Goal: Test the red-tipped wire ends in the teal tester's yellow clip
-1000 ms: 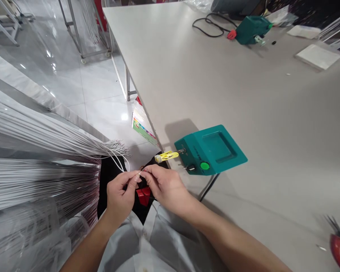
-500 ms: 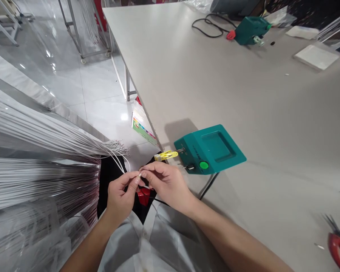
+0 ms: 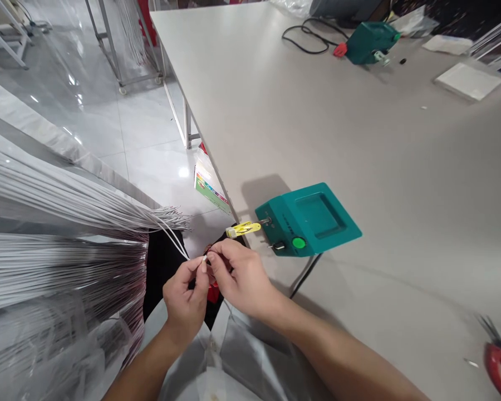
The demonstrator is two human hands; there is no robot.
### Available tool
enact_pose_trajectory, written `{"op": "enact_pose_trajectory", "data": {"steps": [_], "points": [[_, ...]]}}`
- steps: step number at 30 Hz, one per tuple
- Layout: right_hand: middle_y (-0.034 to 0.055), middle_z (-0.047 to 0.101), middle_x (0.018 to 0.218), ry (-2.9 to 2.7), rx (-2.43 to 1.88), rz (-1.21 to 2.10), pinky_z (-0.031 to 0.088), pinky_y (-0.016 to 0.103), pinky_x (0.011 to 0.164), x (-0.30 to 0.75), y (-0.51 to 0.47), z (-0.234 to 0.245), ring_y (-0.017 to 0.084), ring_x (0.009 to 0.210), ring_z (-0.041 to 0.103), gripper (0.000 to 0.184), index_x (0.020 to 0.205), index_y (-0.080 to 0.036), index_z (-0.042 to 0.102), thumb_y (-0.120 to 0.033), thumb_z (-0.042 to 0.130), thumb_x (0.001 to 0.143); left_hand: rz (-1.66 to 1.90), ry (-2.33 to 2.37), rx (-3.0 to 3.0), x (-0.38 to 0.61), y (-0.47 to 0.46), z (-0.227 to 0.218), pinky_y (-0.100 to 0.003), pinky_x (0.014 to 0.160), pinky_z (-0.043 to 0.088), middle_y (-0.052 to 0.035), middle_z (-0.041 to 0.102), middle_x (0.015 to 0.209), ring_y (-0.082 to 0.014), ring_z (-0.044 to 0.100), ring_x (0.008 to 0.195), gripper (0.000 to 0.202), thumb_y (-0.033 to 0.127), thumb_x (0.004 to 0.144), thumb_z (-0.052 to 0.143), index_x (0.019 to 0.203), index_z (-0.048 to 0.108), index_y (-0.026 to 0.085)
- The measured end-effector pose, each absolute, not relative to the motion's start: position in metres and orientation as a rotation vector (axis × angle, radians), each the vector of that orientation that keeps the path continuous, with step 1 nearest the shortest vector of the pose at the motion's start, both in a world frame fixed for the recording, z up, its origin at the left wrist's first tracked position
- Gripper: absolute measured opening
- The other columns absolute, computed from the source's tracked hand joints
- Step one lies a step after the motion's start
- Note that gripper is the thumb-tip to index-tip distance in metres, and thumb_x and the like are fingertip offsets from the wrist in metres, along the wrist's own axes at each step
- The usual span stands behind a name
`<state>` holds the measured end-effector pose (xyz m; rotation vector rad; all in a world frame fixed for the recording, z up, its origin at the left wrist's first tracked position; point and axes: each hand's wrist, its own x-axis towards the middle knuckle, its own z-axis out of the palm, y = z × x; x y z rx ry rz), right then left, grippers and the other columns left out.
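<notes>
White wire [image 3: 177, 245] slants up-left (pinched by left hand [image 3: 187, 301]).

Matt grey table [image 3: 359, 139]; glossy teal plastic box [image 3: 309, 218]; shiny floor tiles [image 3: 142, 128].

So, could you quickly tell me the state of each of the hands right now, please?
Left hand: closed, pinching the thin white wire at its end.
Right hand: closed, pinching the same wire end.

I pinch one wire [image 3: 175, 240]; two teal boxes, near box [image 3: 313, 217] at twelve, far box [image 3: 369, 40] at one o'clock; one scissors [image 3: 499, 362] at four.
</notes>
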<state>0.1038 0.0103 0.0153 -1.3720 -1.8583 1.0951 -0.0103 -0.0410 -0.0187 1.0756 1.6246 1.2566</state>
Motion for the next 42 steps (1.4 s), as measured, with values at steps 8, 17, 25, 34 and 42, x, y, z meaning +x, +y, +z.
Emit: {"op": "enact_pose_trajectory", "data": {"steps": [8, 17, 25, 34, 42], "points": [[-0.0001, 0.054, 0.067, -1.463, -1.314, 1.520, 0.042, 0.020, 0.049, 0.107, 0.010, 0.016, 0.009, 0.054, 0.050, 0.022, 0.084, -0.017, 0.054, -0.034, 0.041, 0.088, 1.230, 1.552, 0.920, -0.020, -0.038, -0.009, -0.022, 0.052, 0.050, -0.0021, 0.067, 0.069, -0.0103, 0.058, 0.053, 0.017, 0.028, 0.081, 0.054, 0.087, 0.062, 0.015], [0.0010, 0.060, 0.070, -1.747, -1.273, 1.319, 0.043, 0.021, 0.054, 0.105, 0.013, 0.012, 0.010, 0.061, 0.054, 0.011, 0.076, -0.018, 0.061, -0.024, 0.053, 0.080, 1.140, 1.471, 1.032, -0.025, -0.038, -0.005, -0.020, 0.054, 0.047, 0.0016, 0.061, 0.061, -0.0100, 0.057, 0.055, 0.014, 0.025, 0.080, 0.054, 0.083, 0.065, 0.016], [0.0042, 0.056, 0.069, -2.594, -0.958, 0.241, 0.033, 0.027, 0.055, 0.115, 0.016, 0.015, 0.013, 0.062, 0.051, 0.020, 0.073, -0.016, 0.056, -0.017, 0.041, 0.085, 1.126, 1.477, 0.977, -0.023, -0.040, -0.011, -0.021, 0.051, 0.046, 0.0000, 0.061, 0.061, -0.0106, 0.055, 0.052, 0.018, 0.029, 0.081, 0.053, 0.082, 0.064, 0.014], [0.0052, 0.057, 0.072, -2.563, -1.174, 0.384, 0.031, 0.025, 0.049, 0.117, 0.017, 0.023, 0.013, 0.059, 0.051, 0.018, 0.076, -0.015, 0.056, -0.015, 0.040, 0.082, 1.178, 1.528, 0.927, -0.025, -0.041, -0.007, -0.021, 0.051, 0.048, -0.0009, 0.066, 0.067, -0.0099, 0.057, 0.051, 0.018, 0.030, 0.080, 0.055, 0.088, 0.063, 0.016], [0.0071, 0.062, 0.089, -2.340, -1.088, 0.833, 0.044, 0.024, 0.063, 0.117, 0.017, 0.020, 0.014, 0.075, 0.058, 0.017, 0.092, -0.017, 0.059, -0.024, 0.044, 0.086, 1.068, 1.417, 1.049, -0.032, -0.041, -0.006, -0.020, 0.053, 0.047, -0.0005, 0.065, 0.066, -0.0100, 0.057, 0.054, 0.014, 0.025, 0.080, 0.054, 0.084, 0.064, 0.016]]}}
